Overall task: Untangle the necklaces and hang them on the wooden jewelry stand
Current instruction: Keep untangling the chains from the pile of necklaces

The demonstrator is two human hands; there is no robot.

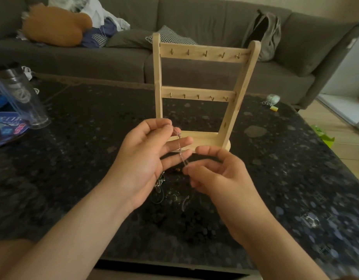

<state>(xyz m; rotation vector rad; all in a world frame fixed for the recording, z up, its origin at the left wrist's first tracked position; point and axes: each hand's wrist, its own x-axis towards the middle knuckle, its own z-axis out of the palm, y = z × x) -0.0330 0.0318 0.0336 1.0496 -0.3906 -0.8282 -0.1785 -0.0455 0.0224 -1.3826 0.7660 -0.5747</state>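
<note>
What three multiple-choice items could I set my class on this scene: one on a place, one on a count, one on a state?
1. Where does the wooden jewelry stand stand?
A. on a shelf
B. on the dark table
C. on a chair

2. How many hooks does its top rail carry?
A. three
B. eight
C. five

3. What state is the thin chain in?
A. held between the left hand and the right hand
B. hung on a hook
C. coiled in a box

Answers:
1 B: its base rests on the tabletop.
2 C: five hooks show along the rail.
3 A: both hands pinch it, the left above and the right below.
</note>
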